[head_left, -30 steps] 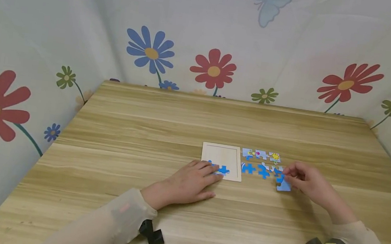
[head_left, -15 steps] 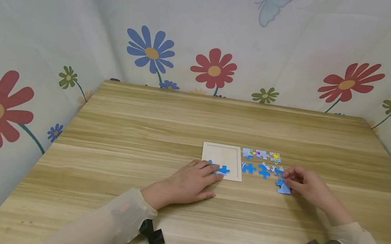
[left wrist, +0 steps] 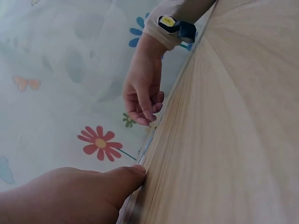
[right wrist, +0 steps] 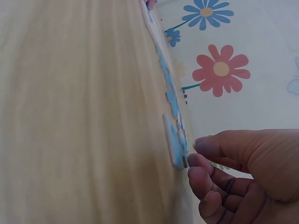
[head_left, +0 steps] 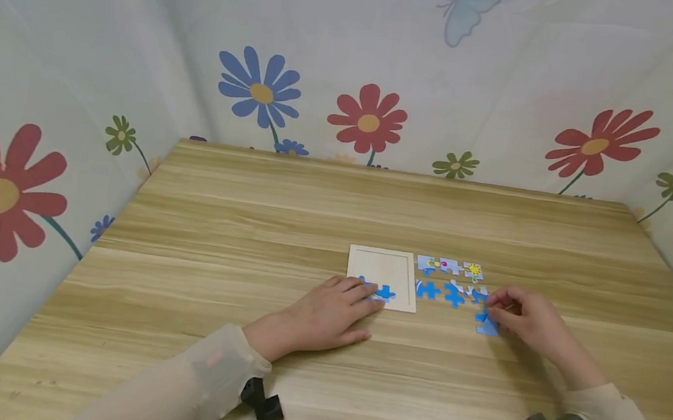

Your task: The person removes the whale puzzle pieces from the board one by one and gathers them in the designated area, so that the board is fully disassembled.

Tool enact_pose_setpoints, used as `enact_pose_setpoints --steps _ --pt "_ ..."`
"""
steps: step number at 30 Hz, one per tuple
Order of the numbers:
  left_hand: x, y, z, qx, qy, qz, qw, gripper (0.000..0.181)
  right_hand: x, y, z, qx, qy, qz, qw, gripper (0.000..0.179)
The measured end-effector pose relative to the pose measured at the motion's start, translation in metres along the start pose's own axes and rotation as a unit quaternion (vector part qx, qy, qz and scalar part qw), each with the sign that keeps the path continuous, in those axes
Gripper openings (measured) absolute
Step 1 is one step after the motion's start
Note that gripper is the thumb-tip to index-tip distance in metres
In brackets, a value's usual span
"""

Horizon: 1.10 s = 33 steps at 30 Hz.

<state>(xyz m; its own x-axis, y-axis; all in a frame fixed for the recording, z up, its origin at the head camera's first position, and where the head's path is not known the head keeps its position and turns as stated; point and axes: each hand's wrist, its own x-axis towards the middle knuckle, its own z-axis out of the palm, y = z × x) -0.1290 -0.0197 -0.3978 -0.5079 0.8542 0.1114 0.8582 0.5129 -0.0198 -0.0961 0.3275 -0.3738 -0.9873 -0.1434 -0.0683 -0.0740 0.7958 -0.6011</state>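
Observation:
In the head view, my left hand (head_left: 326, 314) rests on the front left of a wooden puzzle tray (head_left: 385, 265), fingers spread. They partly cover some blue puzzle pieces (head_left: 385, 292) inside it. In the left wrist view, its thumb (left wrist: 126, 179) touches the tray's edge. To the right, my right hand (head_left: 522, 313) has thumb and index finger at the top of a light-blue puzzle piece (head_left: 488, 327) and pinches it by that edge, low at the table. The exact contact is partly hidden. In the right wrist view, the same piece (right wrist: 174, 142) lies close to the fingertips.
Right of the tray lie two rows of puzzle pieces: a back row with a yellow sun piece (head_left: 474, 270), and a front row of blue pieces (head_left: 454, 294). A wooden table (head_left: 260, 215) carries everything. Behind it hangs a flowered cloth (head_left: 492, 75).
My right hand and the light-blue piece have moved slightly toward me, away from the front row, and the piece has turned a little. My left hand stays where it was.

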Motion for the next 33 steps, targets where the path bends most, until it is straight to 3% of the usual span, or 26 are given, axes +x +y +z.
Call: enact_pose_setpoints --steps 5,12,18,26,33 --pt "0.001 0.0 -0.001 0.005 0.003 0.002 1.0 0.051 0.002 -0.009 -0.004 -0.01 0.01 -0.008 0.9999 0.015" --pt "0.002 0.0 -0.001 0.006 -0.024 -0.007 0.9997 0.051 0.013 -0.023 0.0 0.009 0.006 -0.04 0.9991 0.014" --pt "0.001 0.0 -0.004 0.01 -0.027 -0.004 0.9996 0.05 0.022 -0.032 0.007 0.021 0.001 -0.043 0.9988 0.015" --pt "0.0 -0.008 -0.007 0.033 0.016 0.018 0.9992 0.044 0.03 -0.043 0.014 0.028 0.001 -0.045 0.9986 0.015" --pt "0.001 -0.015 -0.007 0.024 0.04 0.018 0.9987 0.038 0.035 -0.054 0.021 0.033 0.011 -0.058 0.9977 0.013"
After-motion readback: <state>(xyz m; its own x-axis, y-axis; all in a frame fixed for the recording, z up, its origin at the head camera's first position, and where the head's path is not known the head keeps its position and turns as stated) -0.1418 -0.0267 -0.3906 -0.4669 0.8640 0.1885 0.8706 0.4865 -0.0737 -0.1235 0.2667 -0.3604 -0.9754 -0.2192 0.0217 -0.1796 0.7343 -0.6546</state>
